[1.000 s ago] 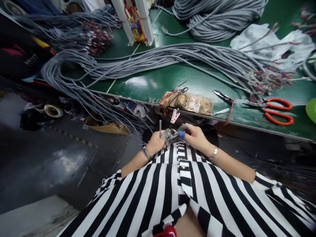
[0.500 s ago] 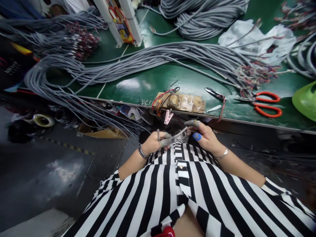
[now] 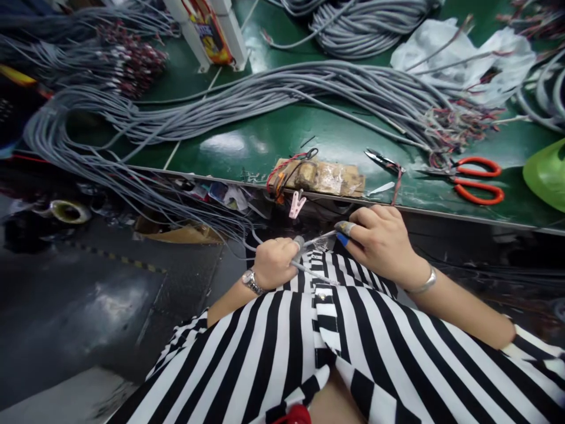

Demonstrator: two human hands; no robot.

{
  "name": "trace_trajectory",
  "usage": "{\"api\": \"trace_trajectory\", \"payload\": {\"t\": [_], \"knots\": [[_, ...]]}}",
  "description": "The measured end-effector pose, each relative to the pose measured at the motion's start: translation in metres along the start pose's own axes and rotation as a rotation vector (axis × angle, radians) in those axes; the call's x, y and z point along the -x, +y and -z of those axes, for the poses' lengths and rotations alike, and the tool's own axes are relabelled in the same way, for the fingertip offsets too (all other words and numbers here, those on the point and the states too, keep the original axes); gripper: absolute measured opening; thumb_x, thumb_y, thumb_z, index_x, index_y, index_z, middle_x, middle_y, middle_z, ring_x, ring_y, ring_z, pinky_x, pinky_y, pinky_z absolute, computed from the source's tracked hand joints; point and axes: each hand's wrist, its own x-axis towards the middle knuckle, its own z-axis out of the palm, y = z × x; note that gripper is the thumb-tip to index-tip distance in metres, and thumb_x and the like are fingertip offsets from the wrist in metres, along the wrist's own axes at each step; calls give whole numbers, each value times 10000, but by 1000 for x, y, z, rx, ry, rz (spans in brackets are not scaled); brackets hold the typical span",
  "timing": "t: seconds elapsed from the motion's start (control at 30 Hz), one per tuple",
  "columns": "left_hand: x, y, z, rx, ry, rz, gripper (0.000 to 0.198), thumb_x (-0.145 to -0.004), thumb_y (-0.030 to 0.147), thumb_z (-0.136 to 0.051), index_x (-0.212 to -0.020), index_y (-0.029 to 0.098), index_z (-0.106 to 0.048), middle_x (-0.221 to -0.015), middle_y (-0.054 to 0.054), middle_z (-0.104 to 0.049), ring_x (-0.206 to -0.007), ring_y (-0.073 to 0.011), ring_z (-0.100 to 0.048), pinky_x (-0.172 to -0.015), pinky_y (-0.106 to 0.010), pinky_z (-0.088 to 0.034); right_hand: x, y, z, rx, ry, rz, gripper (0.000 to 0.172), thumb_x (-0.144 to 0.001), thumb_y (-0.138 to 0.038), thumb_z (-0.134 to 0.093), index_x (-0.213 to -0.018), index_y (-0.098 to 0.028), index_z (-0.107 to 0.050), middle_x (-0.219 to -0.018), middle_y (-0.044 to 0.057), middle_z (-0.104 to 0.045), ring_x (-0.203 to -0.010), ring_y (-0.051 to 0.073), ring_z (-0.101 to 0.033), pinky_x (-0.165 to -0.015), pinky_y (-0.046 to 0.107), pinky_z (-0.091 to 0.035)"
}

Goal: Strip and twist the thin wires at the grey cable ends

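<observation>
My left hand [image 3: 276, 262] is closed around a grey cable [image 3: 314, 272], whose end sticks out past the fingers over my lap. Opposite it, my right hand [image 3: 375, 240] pinches the tip of a thin, pale strand [image 3: 324, 237] that runs back to the left fingers. Worn grey covers wrap some fingertips, and a blue one sits on my right thumb. From the left hand, several grey cables trail up to the long cable bundle [image 3: 247, 97] on the green bench. The bundle's stripped ends [image 3: 463, 126] show red and white wires.
Red-handled scissors [image 3: 479, 179] and small pliers [image 3: 384, 160] lie near the edge of the bench [image 3: 229, 144]. A taped wooden block [image 3: 331, 178] with a pink clip [image 3: 297, 204] is at the edge. Behind are a cable coil [image 3: 371, 26], a plastic bag [image 3: 428, 50] and a green object [image 3: 547, 176].
My left hand has turned knuckles-up over the cable. The right hand has moved up and right, turned back-up, and draws the pale strand out straight.
</observation>
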Motion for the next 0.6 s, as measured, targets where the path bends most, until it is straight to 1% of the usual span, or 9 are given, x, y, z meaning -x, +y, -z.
{"api": "trace_trajectory", "payload": {"t": [0.23, 0.5, 0.6], "knots": [[4, -1, 2, -39, -23, 18, 91, -720, 153, -504, -636, 187, -515, -597, -19, -593, -563, -142, -540, -555, -282, -371, -8, 0, 0, 42, -61, 62, 190, -850, -332, -561, -896, -211, -700, -857, 62, -607, -798, 201, -429, -738, 358, -258], [7, -2, 2, -40, -21, 14, 69, -735, 156, -503, -689, 181, -548, -616, -22, -613, -572, -143, -550, -563, -278, -380, -12, 4, -8, 21, -106, 117, 209, -870, -337, -530, -864, -206, -693, -854, 63, -597, -788, 198, -417, -732, 359, -252], [7, -2, 3, -47, -8, 22, 83, -731, 152, -506, -660, 184, -532, -590, -17, -595, -558, -141, -542, -556, -277, -374, -14, 6, -7, 15, -97, 140, 206, -874, -329, -526, -872, -209, -694, -863, 62, -597, -783, 196, -411, -725, 358, -247]]}}
